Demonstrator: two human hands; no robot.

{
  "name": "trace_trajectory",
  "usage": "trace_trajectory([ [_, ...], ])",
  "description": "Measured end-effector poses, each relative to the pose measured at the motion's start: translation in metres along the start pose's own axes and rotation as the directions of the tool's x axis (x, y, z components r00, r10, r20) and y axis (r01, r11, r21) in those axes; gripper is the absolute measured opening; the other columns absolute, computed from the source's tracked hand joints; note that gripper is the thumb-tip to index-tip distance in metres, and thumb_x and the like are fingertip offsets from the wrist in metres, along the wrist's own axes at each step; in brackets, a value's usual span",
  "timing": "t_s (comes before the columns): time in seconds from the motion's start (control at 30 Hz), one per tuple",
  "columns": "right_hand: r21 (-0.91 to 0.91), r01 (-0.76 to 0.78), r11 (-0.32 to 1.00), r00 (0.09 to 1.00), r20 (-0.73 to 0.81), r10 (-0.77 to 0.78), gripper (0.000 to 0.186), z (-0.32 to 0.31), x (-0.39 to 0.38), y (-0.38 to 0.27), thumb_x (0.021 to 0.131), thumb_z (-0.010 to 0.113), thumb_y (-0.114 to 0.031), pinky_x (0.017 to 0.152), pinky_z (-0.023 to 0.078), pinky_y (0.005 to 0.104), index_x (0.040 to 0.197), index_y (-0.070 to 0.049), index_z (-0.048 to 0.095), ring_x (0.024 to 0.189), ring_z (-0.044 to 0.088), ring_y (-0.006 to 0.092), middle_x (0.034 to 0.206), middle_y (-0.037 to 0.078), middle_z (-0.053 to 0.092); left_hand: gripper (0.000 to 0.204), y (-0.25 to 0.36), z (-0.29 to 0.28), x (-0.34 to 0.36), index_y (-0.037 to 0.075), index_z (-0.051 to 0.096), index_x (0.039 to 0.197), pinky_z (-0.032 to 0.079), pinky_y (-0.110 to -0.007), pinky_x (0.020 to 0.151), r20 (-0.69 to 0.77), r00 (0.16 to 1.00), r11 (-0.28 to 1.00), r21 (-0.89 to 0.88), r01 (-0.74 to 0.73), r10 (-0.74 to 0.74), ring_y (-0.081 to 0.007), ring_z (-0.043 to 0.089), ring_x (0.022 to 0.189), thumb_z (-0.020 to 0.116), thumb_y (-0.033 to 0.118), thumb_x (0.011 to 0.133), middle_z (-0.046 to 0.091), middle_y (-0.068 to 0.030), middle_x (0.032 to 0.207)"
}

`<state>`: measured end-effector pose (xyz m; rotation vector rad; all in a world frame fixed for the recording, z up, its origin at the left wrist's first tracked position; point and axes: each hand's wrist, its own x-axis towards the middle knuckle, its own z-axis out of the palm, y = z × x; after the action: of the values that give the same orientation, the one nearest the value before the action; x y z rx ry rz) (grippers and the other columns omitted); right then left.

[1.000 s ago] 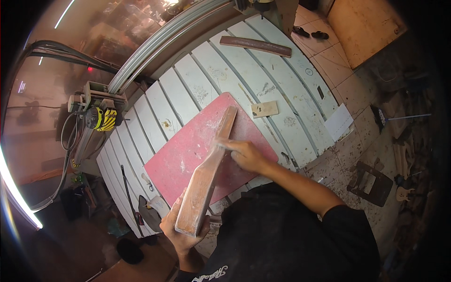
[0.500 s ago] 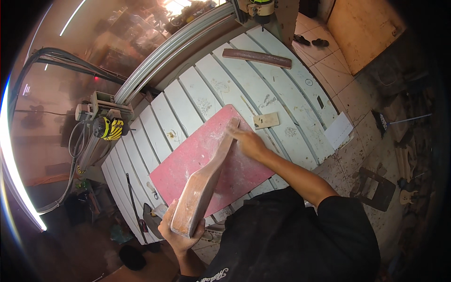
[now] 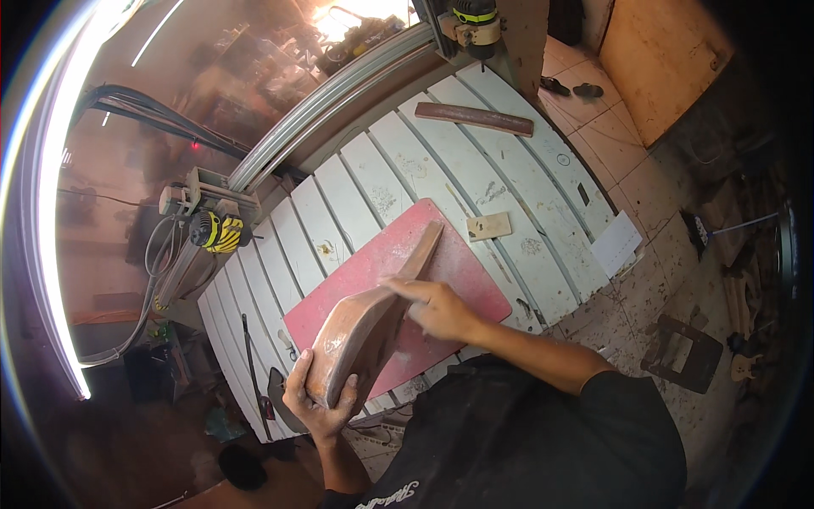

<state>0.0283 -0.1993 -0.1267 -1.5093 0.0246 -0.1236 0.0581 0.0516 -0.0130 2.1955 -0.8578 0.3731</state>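
A long wooden piece stretches from close to the person's body out over a pink board. Its long axis runs slantwise, from lower left to upper right; the broad, thick end faces the person, and the slim end points away and to the right, ending above the board's far corner. I cannot tell whether that tip touches the board. The piece is turned partly on its side, so a broad face and a long side face both show.

The left hand clasps the broad end, its grip closed around it with fingers on one side and thumb on the other. The right hand lies across the middle, where the piece narrows, fingers reaching over its edge; whether this grip pinches anything is hidden.

The pink board lies flat, dusted with pale powder, on a white slatted desk with dark grooves and stains. Beyond it are a small pale block, a brown strip and, at the right edge, white paper.

A metal rail spans the far side, with a yellow-and-black striped motor at left. Slippers lie on the tiled floor near an orange-brown panel.
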Motion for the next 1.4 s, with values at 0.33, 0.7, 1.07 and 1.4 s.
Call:
trace_trajectory([
  [0.33,-0.197,0.098,0.976,0.992,-0.062,-0.112,0.061,0.006,-0.003,-0.019,0.085,0.051,0.006,0.118,0.046,0.0387,0.144,-0.003,0.06,0.137,0.058,0.0329,0.148,0.02,0.06,0.078,0.009,0.001,-0.01,-0.001,0.059,0.138,0.052,-0.043,0.102,0.022,0.988,0.987,-0.04,0.154,-0.153,-0.0312,0.068,0.114,0.091,0.024,0.072,0.068,-0.0193,0.126],
  [0.7,-0.407,0.441,0.8,0.892,0.102,-0.44,0.053,0.023,-0.037,-0.094,0.082,0.061,0.005,0.096,0.062,0.0371,0.133,-0.008,0.071,0.118,0.072,0.0295,0.135,0.017,0.069,0.072,0.028,0.015,-0.009,0.0,0.061,0.133,0.061,-0.035,0.083,-0.031,0.998,0.997,-0.066,0.049,-0.051,-0.0262,0.077,0.093,0.094,0.017,0.072,0.076,-0.0197,0.104],
  [1.07,-0.377,0.514,0.77,0.848,0.086,-0.524,0.05,0.008,-0.034,-0.081,0.078,0.071,0.0,0.086,0.065,0.0374,0.126,-0.012,0.075,0.104,0.077,0.028,0.132,0.014,0.071,0.075,0.042,0.022,-0.02,0.001,0.059,0.136,0.063,-0.039,0.089,0.006,1.0,0.997,-0.071,0.0,0.001,-0.033,0.078,0.105,0.094,0.015,0.071,0.076,-0.0237,0.118],
  [1.4,-0.488,0.477,0.731,0.828,-0.03,-0.56,0.04,0.005,-0.034,-0.082,0.074,0.075,-0.001,0.087,0.066,0.0375,0.112,-0.011,0.077,0.106,0.076,0.0284,0.119,0.01,0.076,0.073,0.045,0.023,-0.021,0.0,0.06,0.136,0.062,-0.039,0.093,0.058,0.998,0.987,-0.156,0.028,-0.02,-0.0359,0.076,0.11,0.093,0.009,0.072,0.072,-0.0263,0.127],
])
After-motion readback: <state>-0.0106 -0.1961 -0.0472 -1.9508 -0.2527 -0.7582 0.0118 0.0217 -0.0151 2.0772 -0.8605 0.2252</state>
